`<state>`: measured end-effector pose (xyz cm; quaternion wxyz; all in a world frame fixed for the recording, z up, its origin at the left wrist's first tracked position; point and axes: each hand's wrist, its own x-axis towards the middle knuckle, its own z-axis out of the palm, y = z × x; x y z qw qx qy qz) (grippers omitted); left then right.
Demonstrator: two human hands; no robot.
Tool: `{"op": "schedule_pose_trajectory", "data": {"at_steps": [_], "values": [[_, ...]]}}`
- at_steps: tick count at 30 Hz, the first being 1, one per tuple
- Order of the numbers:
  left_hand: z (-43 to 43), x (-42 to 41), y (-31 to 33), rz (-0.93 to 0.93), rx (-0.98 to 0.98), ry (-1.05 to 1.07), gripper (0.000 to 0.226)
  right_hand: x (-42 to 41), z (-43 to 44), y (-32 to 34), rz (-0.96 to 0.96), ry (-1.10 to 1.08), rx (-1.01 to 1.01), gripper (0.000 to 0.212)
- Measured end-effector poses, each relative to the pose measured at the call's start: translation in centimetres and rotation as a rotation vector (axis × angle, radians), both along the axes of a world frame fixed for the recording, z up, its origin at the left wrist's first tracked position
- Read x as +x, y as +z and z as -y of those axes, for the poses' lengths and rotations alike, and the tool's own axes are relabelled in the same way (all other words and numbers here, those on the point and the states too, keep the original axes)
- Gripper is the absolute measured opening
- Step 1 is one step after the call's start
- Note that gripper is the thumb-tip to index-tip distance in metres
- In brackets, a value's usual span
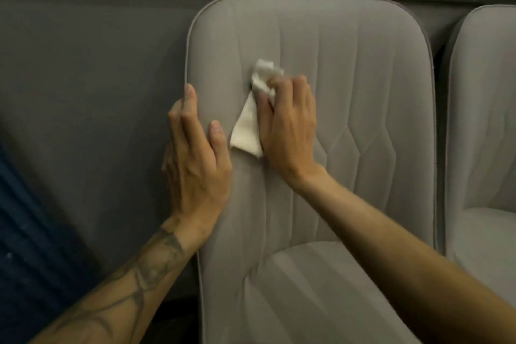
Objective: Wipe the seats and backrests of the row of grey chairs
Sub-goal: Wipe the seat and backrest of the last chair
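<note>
Right hand [287, 126]: grips cloth [245, 128]; press evenly along backrest [349, 70] seams.
Left hand [195, 153]: straight fingers steady the left edge.

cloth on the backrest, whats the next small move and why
Probably sweep the cloth rightward across the backrest. The right hand grips it against the upper left, the left hand rests on the left edge, and the panels to the right lie beyond the cloth.
</note>
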<state>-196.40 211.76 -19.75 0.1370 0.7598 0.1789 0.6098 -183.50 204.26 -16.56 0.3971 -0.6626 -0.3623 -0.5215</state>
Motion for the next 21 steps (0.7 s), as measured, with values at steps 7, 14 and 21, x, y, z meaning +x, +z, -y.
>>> {"op": "schedule_pose_trajectory", "data": {"at_steps": [7, 14, 21], "values": [[0.2, -0.1, 0.0, -0.001, -0.024, -0.014, 0.053, -4.7, 4.5, -14.0, -0.16, 0.184, -0.333, 0.02], [0.1, -0.1, 0.1, -0.006, -0.021, -0.019, 0.052, -2.0, 4.6, -12.0, -0.175, 0.131, -0.29, 0.017], [0.1, -0.1, 0.0, -0.007, -0.024, -0.028, 0.052, -6.1, 7.5, -19.7, -0.092, 0.314, -0.678, 0.019]]}}
